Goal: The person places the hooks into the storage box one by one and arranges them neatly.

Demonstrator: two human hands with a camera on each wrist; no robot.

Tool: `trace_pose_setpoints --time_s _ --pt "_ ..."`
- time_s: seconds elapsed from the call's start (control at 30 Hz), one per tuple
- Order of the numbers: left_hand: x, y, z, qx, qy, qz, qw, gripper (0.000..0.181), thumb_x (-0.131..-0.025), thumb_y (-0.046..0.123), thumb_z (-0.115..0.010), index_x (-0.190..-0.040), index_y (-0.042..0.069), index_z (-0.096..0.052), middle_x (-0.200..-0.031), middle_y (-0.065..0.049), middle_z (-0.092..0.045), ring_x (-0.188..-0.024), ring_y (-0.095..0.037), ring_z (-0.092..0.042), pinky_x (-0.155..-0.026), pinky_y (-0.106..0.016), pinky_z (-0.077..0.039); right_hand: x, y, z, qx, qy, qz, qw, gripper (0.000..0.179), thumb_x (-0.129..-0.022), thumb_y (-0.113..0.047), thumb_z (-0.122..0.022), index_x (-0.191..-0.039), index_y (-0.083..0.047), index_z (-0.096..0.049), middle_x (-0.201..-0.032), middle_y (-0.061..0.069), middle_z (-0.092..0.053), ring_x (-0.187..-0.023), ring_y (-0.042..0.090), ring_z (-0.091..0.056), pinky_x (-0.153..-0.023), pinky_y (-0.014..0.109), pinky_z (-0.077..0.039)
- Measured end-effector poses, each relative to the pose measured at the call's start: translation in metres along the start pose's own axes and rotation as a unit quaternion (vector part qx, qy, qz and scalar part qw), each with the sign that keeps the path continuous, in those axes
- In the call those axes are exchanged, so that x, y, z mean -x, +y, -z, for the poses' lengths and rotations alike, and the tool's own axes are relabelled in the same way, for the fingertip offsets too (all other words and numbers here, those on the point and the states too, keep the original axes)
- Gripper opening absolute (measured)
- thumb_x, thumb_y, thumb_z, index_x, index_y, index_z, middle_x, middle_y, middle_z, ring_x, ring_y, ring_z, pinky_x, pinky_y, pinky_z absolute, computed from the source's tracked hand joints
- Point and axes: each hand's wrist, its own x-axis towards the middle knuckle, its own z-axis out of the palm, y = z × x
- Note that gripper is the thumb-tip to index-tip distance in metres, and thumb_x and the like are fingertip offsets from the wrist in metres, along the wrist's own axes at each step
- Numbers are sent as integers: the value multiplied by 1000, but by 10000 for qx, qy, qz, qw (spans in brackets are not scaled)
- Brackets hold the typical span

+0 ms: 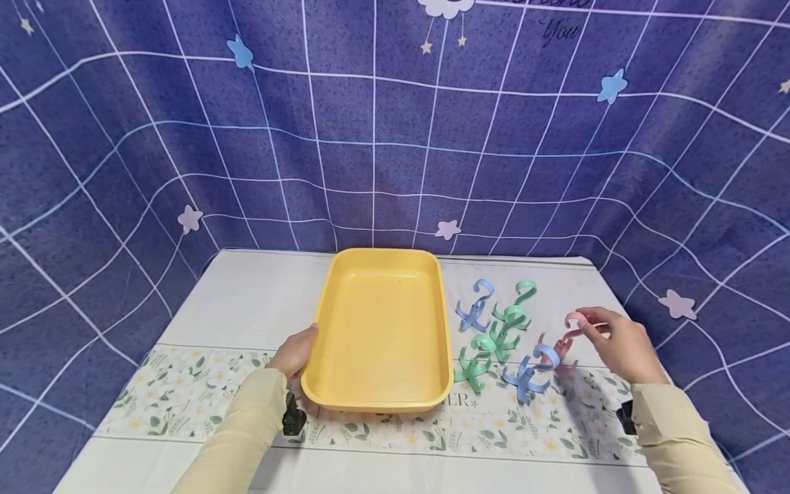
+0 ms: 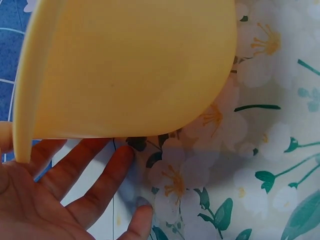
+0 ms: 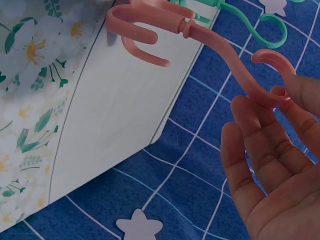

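Note:
A yellow plastic tray (image 1: 389,336) lies on the table, with my left hand (image 1: 295,351) at its left side. In the left wrist view, the thumb of the left hand (image 2: 65,195) is on one side of the tray's rim (image 2: 25,90) and the fingers lie along its outer wall. My right hand (image 1: 632,343) pinches the curved top of a pink claw hanger hook (image 3: 220,45), whose prongs point away from the hand. Left of it lie two blue hooks (image 1: 524,376) and three green hooks (image 1: 474,367); one blue hook partly overlaps the pink one in the head view.
The white table (image 1: 259,288) carries a floral printed band (image 1: 185,384). A dark blue curtain (image 1: 395,165) with grid lines and stars rises behind and along both sides. The tray stands between the left hand and the loose hooks.

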Motion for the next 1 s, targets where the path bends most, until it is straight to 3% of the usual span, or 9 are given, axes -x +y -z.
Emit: trace_pose_setpoints --time_s 0.23,0.5,0.77,1.0 --pt "1 2 0 -30 -17 -41 10000 64 -111 45 -23 -149 -4 -42 -93 -14 -66 -64 -14 -58 -54 -27 -43 -2 -3 4 29 99 -11 9999 29 -104 -21 -63 -121 1 -70 -112 26 -70 -98 50 -67 -77 63 -51" --pt "1 1 0 24 -4 -11 10000 64 -111 46 -24 -148 -3 -45 -78 -10 -63 -49 -10 -46 -49 -26 -36 -5 -7 10 44 252 10 9997 28 -104 -20 -63 -120 1 -70 -108 26 -71 -97 50 -67 -78 63 -50" --pt "-1 0 0 -64 38 25 10000 66 -110 48 -24 -150 -2 -42 -101 -16 -67 -75 -18 -63 -59 -29 -48 -10 -9 18 49 349 127 9993 29 -104 -24 -62 -120 -2 -71 -107 24 -72 -97 49 -68 -77 63 -49" --pt "1 3 -2 1 -2 -45 10000 65 -112 44 -24 -152 -5 -39 -117 -21 -63 -97 -26 -65 -82 -39 -54 -15 -13 26 135 426 218 9988 29 -104 -24 -62 -121 -1 -70 -108 24 -71 -96 50 -67 -75 64 -48"
